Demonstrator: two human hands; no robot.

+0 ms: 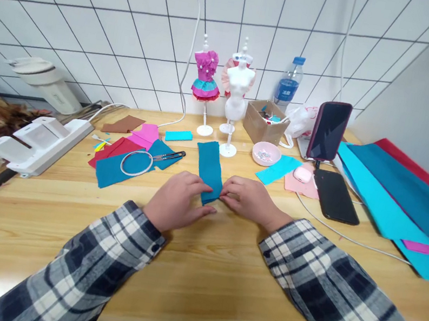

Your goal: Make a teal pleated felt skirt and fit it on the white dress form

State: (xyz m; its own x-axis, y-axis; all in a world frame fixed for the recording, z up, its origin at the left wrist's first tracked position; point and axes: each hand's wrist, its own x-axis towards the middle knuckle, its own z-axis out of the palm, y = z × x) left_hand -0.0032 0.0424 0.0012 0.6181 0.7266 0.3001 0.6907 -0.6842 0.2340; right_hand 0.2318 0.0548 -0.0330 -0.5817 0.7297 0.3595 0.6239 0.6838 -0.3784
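A teal strip of thin crinkled material, cloth or crepe paper [209,165], lies on the table with its near end folded over in layers. My left hand [177,198] rests at the left of that folded end, fingers touching the strip and thumb held apart below. At the right near corner, my right hand [253,200] pinches the strip between thumb and fingers. Just beyond stands a bare white mini dress form [237,93]. To the left, a pair of thread snips [172,156] and a pale ring [137,163] lie on teal pieces [111,172].
Behind are a dressed mini form [206,74], a cardboard box [265,125], a pink bowl [266,154] and a bottle [288,88]. A propped phone [329,130], another phone [336,196] and coloured sheets [405,198] occupy the right. A white power strip [46,146] sits left.
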